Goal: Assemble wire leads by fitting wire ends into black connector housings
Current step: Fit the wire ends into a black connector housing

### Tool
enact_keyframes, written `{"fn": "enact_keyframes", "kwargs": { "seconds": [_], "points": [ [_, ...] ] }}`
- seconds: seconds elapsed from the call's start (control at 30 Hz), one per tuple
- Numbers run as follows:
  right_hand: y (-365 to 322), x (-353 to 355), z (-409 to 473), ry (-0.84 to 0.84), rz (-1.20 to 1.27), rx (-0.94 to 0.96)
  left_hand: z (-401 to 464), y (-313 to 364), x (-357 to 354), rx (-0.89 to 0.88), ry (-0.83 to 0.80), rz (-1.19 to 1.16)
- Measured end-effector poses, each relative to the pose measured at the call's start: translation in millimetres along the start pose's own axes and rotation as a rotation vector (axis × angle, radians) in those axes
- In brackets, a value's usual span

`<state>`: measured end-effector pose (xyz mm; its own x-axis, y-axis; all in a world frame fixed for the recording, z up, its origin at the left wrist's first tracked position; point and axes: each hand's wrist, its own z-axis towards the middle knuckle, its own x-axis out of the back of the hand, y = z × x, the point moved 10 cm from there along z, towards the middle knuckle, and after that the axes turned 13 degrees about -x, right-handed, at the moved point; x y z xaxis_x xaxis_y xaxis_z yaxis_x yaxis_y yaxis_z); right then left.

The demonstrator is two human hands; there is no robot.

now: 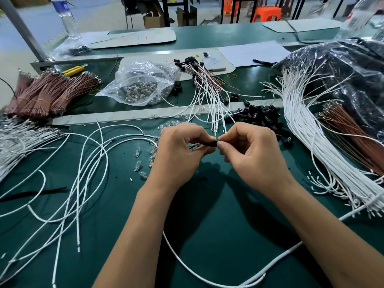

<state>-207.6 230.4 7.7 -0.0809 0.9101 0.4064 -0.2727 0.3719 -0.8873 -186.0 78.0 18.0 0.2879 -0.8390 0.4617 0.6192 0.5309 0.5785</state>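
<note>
1. A white wire (207, 265) curved over the green table (207, 204) below the forearms and ran off to the right.
2. The left hand (178, 150) was curled, its fingers pinching a black housing (209, 144) just above the table at centre.
3. The housing lay roughly level, its long axis left to right, its free end pointing toward the right hand (251, 150).
4. The right hand, fingers curled, pinched at that free end; a small pale tip showed there, probably a wire end, though it was too small to be sure.
5. The two hands met fingertip to fingertip, so the likely push ran along the housing's axis, right hand toward left.
6. Small glass bulbs (137, 165) lay scattered just left of the left hand, beside loose white leads (87, 163).
7. A pile of black housings (261, 117) sat beyond the right hand, nearer it than the left.
8. Farther back were finished leads (203, 80), a clear bag (141, 84), brown wire bundles (52, 92) at left and a large white bundle (311, 129) at right.
</note>
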Motion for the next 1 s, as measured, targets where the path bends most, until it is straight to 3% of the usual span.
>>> {"fn": "enact_keyframes", "kwargs": {
  "seconds": [0.17,0.3,0.5,0.83,1.0],
  "points": [
    [8.1,-8.5,3.8,-0.190,0.103,-0.010,-5.2,-12.5,-5.3,0.119,-0.053,-0.160],
    [13.5,-10.1,4.2,-0.169,0.115,-0.035,-4.6,-9.1,-7.2,0.112,-0.078,-0.133],
    [8.4,-11.3,3.1,-0.150,-0.056,0.031,-2.4,-1.0,-8.4,0.041,-0.130,0.018],
    [16.3,-17.1,6.9,-0.264,0.026,0.002,-7.3,-7.9,-5.0,0.126,-0.092,-0.141],
    [15.2,-15.6,7.0,-0.352,0.244,-0.039,-7.0,-5.2,-3.5,0.117,-0.054,-0.277]
  ]
}}
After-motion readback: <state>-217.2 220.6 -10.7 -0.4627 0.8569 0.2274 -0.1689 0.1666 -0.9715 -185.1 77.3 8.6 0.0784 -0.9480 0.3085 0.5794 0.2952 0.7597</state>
